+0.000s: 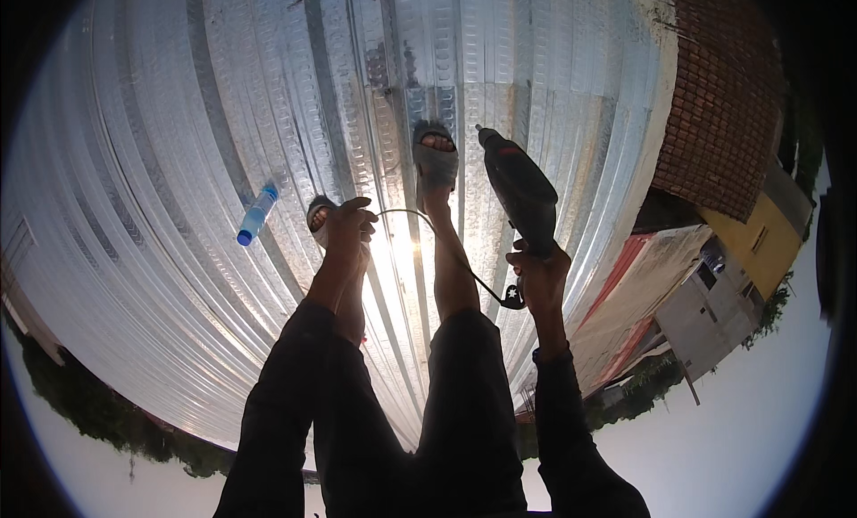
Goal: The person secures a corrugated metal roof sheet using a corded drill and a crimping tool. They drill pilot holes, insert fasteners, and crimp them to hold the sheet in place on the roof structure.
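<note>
My right hand is wrapped round the handle of a dark power drill, its tip pointing away from me over the metal roof. A thin dark cord arches from my left hand across to a small dark piece beside my right wrist. The fingers of my left hand are closed on the cord's left end. Where the cord joins the drill, if it does, cannot be made out. Sandals cover my left foot and right foot, which rest on the ribbed sheets.
A clear water bottle with a blue cap lies on the roof to the left. The roof's edge runs down the right side, with a brown tiled roof and lower buildings beyond. Sun glare shines off the sheets between my feet.
</note>
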The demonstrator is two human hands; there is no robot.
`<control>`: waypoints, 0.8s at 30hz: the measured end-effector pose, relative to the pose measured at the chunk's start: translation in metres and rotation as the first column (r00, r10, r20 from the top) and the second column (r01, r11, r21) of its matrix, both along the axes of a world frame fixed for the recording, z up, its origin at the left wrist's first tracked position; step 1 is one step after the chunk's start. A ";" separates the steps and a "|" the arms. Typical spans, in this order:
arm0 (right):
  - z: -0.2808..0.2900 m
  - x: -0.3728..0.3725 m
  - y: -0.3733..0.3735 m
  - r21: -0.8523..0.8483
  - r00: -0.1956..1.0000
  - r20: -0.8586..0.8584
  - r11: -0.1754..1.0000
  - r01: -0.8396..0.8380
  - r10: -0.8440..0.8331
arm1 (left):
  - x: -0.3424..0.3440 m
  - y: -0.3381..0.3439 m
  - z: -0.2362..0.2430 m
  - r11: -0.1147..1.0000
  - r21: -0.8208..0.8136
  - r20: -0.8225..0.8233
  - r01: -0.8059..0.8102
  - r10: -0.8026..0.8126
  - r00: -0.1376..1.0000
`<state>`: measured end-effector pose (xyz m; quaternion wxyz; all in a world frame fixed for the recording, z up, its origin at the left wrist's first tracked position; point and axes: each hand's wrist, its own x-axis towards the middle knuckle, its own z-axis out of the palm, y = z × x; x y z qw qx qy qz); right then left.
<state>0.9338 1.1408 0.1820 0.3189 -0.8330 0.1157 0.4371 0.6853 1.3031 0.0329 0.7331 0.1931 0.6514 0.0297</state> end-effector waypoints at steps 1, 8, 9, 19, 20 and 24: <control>0.011 -0.006 -0.003 -0.041 1.000 0.020 0.999 -0.007 0.008 | 0.003 0.014 0.010 0.999 0.001 0.049 0.044 -0.044 0.998; 0.047 -0.042 -0.033 0.145 0.980 -0.097 0.971 0.189 -0.177 | 0.038 0.065 0.001 0.989 -0.024 0.322 0.143 -0.128 0.938; 0.051 -0.041 -0.037 0.130 0.990 -0.090 0.985 0.117 -0.106 | 0.047 0.069 -0.009 0.991 -0.034 0.364 0.128 -0.107 0.925; 0.064 -0.028 -0.043 0.261 0.993 -0.083 0.963 -0.064 0.089 | 0.101 0.042 -0.051 0.923 -0.308 0.454 -0.229 0.354 0.818; 0.065 -0.025 -0.043 0.296 0.992 -0.084 0.953 -0.067 0.096 | 0.099 0.038 -0.058 0.913 -0.324 0.467 -0.247 0.381 0.798; 0.065 -0.021 -0.037 0.313 0.990 -0.127 0.950 -0.022 0.064 | 0.091 0.025 -0.078 0.868 -0.403 0.464 -0.290 0.467 0.753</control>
